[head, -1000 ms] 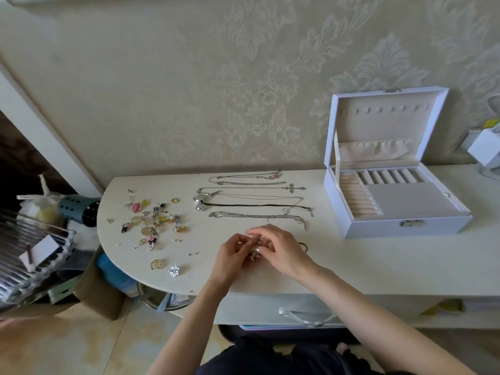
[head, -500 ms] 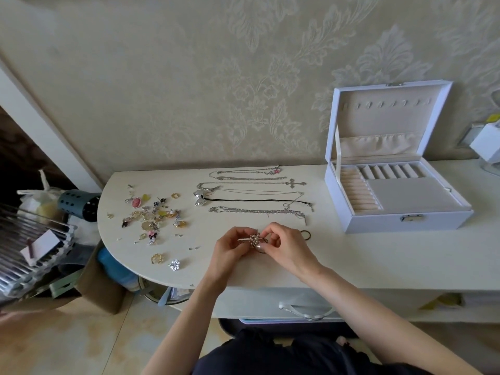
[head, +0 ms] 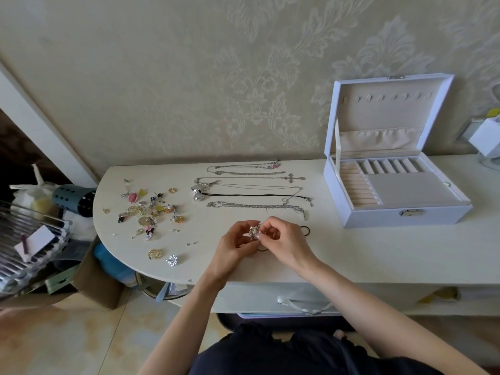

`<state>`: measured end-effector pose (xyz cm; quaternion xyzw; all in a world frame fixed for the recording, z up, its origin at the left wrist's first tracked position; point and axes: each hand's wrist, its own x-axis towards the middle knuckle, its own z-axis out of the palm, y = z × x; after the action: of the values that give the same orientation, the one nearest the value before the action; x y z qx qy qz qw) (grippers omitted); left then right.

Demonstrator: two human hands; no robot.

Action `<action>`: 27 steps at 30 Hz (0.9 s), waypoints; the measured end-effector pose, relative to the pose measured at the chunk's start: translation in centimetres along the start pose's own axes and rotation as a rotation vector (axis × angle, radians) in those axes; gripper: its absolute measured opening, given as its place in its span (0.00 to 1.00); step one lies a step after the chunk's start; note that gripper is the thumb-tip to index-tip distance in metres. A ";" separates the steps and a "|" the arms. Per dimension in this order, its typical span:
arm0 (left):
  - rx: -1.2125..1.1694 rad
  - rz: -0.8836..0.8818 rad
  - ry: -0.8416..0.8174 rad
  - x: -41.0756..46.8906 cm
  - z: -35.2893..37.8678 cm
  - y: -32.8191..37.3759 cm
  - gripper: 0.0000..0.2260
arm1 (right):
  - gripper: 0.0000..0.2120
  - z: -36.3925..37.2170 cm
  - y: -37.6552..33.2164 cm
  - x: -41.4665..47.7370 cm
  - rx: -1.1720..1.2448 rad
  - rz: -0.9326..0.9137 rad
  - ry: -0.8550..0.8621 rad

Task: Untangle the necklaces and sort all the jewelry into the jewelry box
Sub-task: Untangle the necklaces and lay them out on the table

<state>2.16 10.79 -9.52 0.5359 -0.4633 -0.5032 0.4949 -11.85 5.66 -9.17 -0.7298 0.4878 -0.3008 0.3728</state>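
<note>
Head view | left hand [head: 234, 246] and right hand [head: 287, 244] are together pinching a small sparkling silver trinket [head: 254, 231] at frame centre, seemingly working it free | next: probably carrying it to the open white jewelry box [head: 378, 217] at right, choosing a compartment.

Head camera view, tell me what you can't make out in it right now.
- The sparkly piece, head view: it is pinched by the left hand and right hand. Fingers cover most of it, so its type is unclear.
- The black loop: partly behind the right hand.
- The small jewelry pile: pieces too small to identify singly.
- The white object: cut off by the right edge.
</note>
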 end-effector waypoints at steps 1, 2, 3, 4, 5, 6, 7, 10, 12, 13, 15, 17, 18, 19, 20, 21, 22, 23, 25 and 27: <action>0.011 0.007 0.006 0.0 0.0 -0.1 0.15 | 0.04 0.0 0.0 0.0 0.023 0.002 0.012; 0.016 0.012 0.018 0.0 0.0 -0.1 0.14 | 0.04 -0.1 -0.1 0.1 0.051 0.004 0.019; 0.019 0.014 0.033 -0.1 0.0 -0.1 0.14 | 0.05 -0.1 -0.2 0.1 0.087 0.009 0.024; 0.015 0.014 0.043 0.0 0.0 -0.1 0.14 | 0.05 -0.3 -0.3 0.0 0.130 0.020 0.030; 0.014 0.014 0.049 0.0 0.0 -0.1 0.13 | 0.06 -0.4 -0.5 0.0 0.180 0.038 0.038; 0.012 0.015 0.053 0.0 0.1 -0.1 0.13 | 0.07 -0.6 -0.6 0.0 0.233 0.064 0.048; 0.012 0.018 0.058 -0.1 0.1 0.0 0.13 | 0.09 -0.8 -0.7 0.0 0.284 0.093 0.058; 0.016 0.017 0.065 -0.2 0.2 0.1 0.10 | 0.10 -1.2 -0.7 0.1 0.421 0.154 0.069; 0.036 0.014 0.070 -0.2 0.4 0.2 0.08 | 0.10 -1.3 -0.7 0.1 0.469 0.165 0.048; 0.044 0.015 0.075 -0.1 0.4 0.2 0.07 | 0.09 -1.4 -0.7 0.1 0.483 0.165 0.036; 0.052 0.012 0.090 -0.1 0.5 0.2 0.05 | 0.08 -1.4 -0.7 0.0 0.494 0.153 0.016; 0.056 0.009 0.114 -0.1 0.6 0.1 0.04 | 0.05 -1.4 -0.8 -0.1 0.491 0.132 0.004; 0.059 0.010 0.128 -0.1 0.5 0.0 0.05 | 0.04 -1.4 -0.9 -0.1 0.495 0.129 0.005; 0.070 0.017 0.142 0.0 0.5 -0.2 0.05 | 0.04 -1.4 -0.9 -0.2 0.502 0.127 0.008; 0.087 0.027 0.156 0.0 0.5 -0.3 0.04 | 0.05 -1.4 -1.0 -0.2 0.509 0.124 0.006; 0.105 0.037 0.170 0.0 0.5 -0.4 0.04 | 0.05 -1.4 -1.0 -0.2 0.515 0.121 -0.004; 0.116 0.045 0.184 0.0 0.6 -0.4 0.04 | 0.07 -1.5 -1.1 -0.2 0.522 0.120 -0.026; 0.115 0.048 0.195 0.1 0.6 -0.5 0.04 | 0.08 -1.5 -1.1 -0.2 0.528 0.119 -0.057; 0.077 0.040 0.204 0.0 0.7 -0.2 0.05 | 0.11 -1.4 -1.1 -0.2 0.534 0.111 -0.129; 0.030 0.035 0.205 0.0 0.8 0.0 0.06 | 0.14 -1.2 -1.0 -0.2 0.492 0.099 -0.174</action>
<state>1.35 10.78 -9.48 0.5838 -0.4272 -0.4301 0.5401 -12.38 5.76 -7.75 -0.6158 0.4011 -0.3277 0.5937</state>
